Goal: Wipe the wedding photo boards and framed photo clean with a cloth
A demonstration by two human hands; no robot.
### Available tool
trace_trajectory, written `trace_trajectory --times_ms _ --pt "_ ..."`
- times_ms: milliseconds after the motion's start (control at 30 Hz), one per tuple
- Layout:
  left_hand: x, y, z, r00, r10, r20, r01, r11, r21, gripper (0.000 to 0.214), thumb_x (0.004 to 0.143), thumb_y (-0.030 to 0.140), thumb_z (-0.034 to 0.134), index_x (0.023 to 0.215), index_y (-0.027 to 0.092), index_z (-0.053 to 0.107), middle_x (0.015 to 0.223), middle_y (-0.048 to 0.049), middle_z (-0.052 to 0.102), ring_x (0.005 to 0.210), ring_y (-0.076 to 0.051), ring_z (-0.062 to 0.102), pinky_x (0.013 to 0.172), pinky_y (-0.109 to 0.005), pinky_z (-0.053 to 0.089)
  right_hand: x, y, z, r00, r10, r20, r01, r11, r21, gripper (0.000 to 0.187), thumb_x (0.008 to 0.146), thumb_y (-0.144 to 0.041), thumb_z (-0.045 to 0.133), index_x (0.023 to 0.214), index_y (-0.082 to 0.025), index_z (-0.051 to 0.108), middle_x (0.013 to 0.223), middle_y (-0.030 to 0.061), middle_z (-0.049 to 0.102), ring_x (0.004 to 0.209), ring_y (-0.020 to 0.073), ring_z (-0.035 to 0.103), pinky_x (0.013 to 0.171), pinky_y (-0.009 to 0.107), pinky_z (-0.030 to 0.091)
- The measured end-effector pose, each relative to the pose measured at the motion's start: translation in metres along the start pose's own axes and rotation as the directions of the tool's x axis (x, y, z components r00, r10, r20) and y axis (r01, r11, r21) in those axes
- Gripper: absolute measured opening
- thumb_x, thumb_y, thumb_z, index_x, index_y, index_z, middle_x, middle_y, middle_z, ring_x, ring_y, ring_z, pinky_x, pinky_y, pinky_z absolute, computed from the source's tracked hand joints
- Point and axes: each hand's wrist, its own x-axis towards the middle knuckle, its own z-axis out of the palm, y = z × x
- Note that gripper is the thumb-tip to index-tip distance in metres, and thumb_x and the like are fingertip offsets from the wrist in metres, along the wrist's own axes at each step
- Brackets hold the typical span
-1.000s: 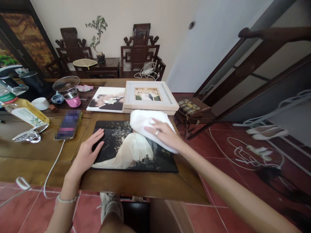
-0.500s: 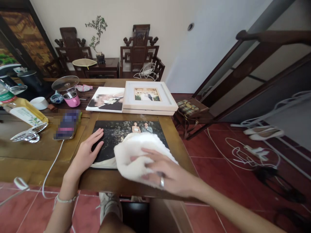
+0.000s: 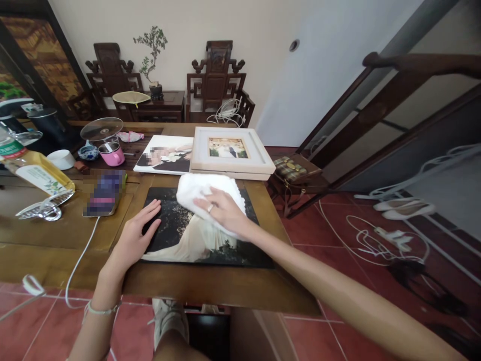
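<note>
A dark photo print (image 3: 169,230) showing a pale gown lies flat on the wooden table (image 3: 210,288). My left hand (image 3: 137,233) rests on its left edge, fingers apart and holding nothing. Pressed onto the upper part of the print is a white cloth (image 3: 191,188), bunched under my right hand (image 3: 223,208), which has a ring on one finger. The cloth hides the figures at the top of the picture. Just behind it stand a pale picture frame box (image 3: 259,155) and a white-edged photo panel (image 3: 167,155).
To the left lie a phone (image 3: 103,195) on a white cable, silver scissors-like tongs (image 3: 47,205), an oil bottle (image 3: 41,173) and a pink mug (image 3: 111,154). A plaid bag (image 3: 291,168) sits right of the table. Cables (image 3: 383,238) lie on the red floor.
My right hand has slid the white cloth up and to the left over the print, uncovering the gown and lower right part. My left hand has stayed in place.
</note>
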Motion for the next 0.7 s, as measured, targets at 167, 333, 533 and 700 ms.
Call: trace_trajectory --times_ms 167,333,533,700 --pt "0.0 -0.001 0.001 1.0 0.009 0.006 -0.009 1.0 0.006 0.045 0.094 0.042 0.045 0.128 0.016 0.059 0.139 -0.0104 0.053 0.132 -0.025 0.046 0.112 -0.045 0.035 -0.071 -0.04 0.013 0.967 -0.166 0.192 0.159 0.986 0.052 0.033 0.094 -0.043 0.047 0.082 -0.022 0.07 0.103 0.0041 0.071 0.106 0.0207 0.061 0.111 0.044 0.024" --pt "0.0 -0.002 0.001 1.0 0.015 0.01 -0.015 1.0 0.002 0.044 0.094 0.039 0.045 0.128 0.015 0.058 0.139 -0.0109 0.053 0.132 -0.023 0.046 0.112 -0.043 0.034 -0.094 -0.056 0.013 0.916 -0.258 0.308 0.226 0.965 0.135 0.02 0.093 -0.03 0.053 0.088 -0.022 0.07 0.108 0.0036 0.071 0.107 0.0163 0.062 0.111 0.037 0.025" --pt "0.0 0.0 0.0 1.0 0.003 0.02 -0.003 1.0 0.007 0.043 0.094 0.039 0.044 0.127 0.016 0.059 0.14 -0.0098 0.052 0.133 -0.024 0.045 0.113 -0.044 0.033 -0.034 -0.027 0.006 0.976 -0.133 0.174 0.13 0.991 0.027 0.047 0.095 -0.044 0.042 0.056 -0.021 0.055 0.064 -0.0013 0.063 0.076 0.0189 0.063 0.101 0.039 0.035" --pt "0.0 0.001 0.0 1.0 -0.002 0.011 0.002 1.0 0.002 0.042 0.094 0.04 0.044 0.127 0.019 0.06 0.139 -0.0085 0.053 0.132 -0.024 0.046 0.112 -0.045 0.034 0.018 -0.003 0.011 0.998 -0.06 0.025 0.061 0.998 -0.027 0.056 0.091 -0.053 0.04 0.045 -0.022 0.031 0.048 -0.0028 0.043 0.069 0.0207 0.059 0.095 0.038 0.039"
